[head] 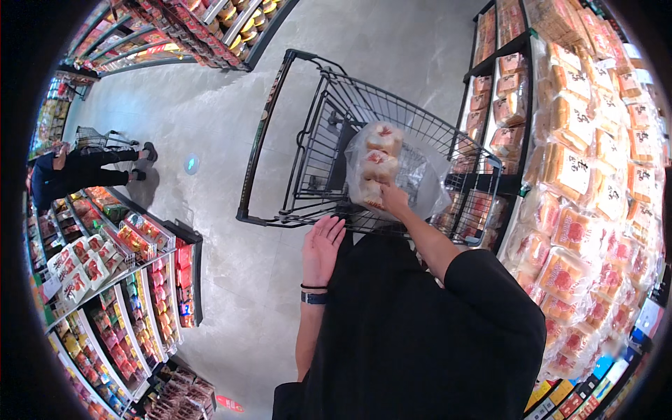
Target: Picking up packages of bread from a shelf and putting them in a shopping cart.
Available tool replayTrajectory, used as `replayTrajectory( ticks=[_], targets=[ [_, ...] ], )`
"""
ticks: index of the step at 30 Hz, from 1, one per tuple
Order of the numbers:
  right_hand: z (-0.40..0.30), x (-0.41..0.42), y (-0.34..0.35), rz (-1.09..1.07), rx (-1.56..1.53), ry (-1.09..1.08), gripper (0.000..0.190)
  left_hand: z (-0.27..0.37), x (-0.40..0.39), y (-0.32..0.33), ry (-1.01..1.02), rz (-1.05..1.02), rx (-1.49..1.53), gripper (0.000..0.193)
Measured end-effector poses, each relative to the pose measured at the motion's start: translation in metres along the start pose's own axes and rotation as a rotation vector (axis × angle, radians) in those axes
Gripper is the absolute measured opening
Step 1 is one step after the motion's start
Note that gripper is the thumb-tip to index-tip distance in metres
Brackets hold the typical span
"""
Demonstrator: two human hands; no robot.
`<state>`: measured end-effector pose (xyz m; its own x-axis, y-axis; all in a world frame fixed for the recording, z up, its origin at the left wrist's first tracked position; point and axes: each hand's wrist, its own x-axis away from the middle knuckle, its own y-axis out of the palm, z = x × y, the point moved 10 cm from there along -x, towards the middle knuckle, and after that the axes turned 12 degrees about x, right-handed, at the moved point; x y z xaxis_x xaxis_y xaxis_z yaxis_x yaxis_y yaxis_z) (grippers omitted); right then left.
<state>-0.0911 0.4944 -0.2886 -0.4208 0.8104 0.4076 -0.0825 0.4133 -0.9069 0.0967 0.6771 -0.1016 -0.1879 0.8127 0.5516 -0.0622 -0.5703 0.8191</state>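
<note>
A black wire shopping cart (420, 110) stands in front of me. In it is a clear plastic bag (430, 178) with several packs of bread (380, 163) in a row, pale brown with red print. My right hand (394, 199) reaches over the cart's near side, its fingers closed on the nearest pack; the fingertips are partly hidden. Just outside the cart's near side, my left hand (324, 244) is raised, palm showing and fingers slightly apart, holding nothing. On that wrist are a dark band and a dark strap.
To the right, a display shelf (525, 105) carries stacked bagged bread (567, 226) close to the cart. Snack shelves (136, 273) line the left, and another shelf (241, 37) stands at the upper left. A person in dark clothes (84, 170) stands beside another cart (94, 137).
</note>
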Motion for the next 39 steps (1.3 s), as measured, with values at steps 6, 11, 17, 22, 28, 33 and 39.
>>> replayTrajectory(
  ticks=[6, 11, 17, 22, 28, 33, 39],
  targets=[
    [0.055, 0.033, -0.066, 0.178, -0.473, -0.078, 0.027, -0.024, -0.035, 0.000, -0.117, -0.023, 0.026, 0.041],
    [0.081, 0.082, -0.142, 0.301, -0.671, 0.046, 0.025, -0.052, -0.074, 0.021, -0.258, -0.068, -0.072, 0.039],
    [0.118, 0.168, -0.229, 0.551, -0.889, 0.235, 0.020, -0.095, -0.125, 0.016, -0.379, -0.011, -0.363, 0.039],
    [0.138, 0.280, -0.264, 0.753, -0.953, 0.342, 0.020, -0.159, -0.138, 0.018, -0.574, -0.039, -0.606, 0.048],
    [0.151, 0.406, -0.296, 0.888, -1.128, 0.502, 0.024, -0.286, -0.034, 0.100, -1.104, -0.375, -0.643, 0.058],
    [0.189, 0.508, -0.280, 0.987, -1.057, 0.720, 0.024, -0.368, 0.071, 0.103, -1.459, -0.456, -0.660, 0.063],
    [0.255, 0.646, -0.259, 1.160, -0.843, 0.982, 0.020, -0.444, 0.170, 0.121, -1.671, -0.586, -0.743, 0.064]
  ],
)
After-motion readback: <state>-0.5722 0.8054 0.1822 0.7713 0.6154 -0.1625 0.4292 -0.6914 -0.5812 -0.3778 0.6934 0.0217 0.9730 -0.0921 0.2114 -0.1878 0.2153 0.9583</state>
